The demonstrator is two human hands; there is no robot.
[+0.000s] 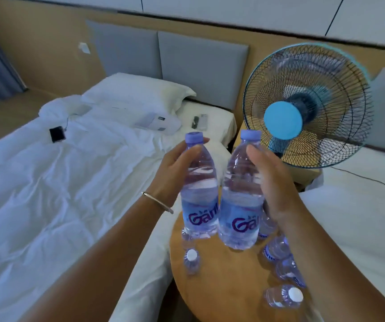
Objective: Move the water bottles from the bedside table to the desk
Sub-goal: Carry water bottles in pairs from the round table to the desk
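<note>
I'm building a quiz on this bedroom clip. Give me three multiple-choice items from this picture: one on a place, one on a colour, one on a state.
1. Where does the fan stand?
A. right of the held bottles
B. on the left bed
C. behind the curtain

2. What colour is the fan's centre disc?
A. red
B. light blue
C. black

3. How are the two raised bottles?
A. lying on the round table
B. uncapped
C. upright, one in each hand

Answers: 1 A, it stands beyond the right hand. 2 B, the disc shows light blue. 3 C, the left hand grips the left bottle, the right hand grips the right bottle.
</note>
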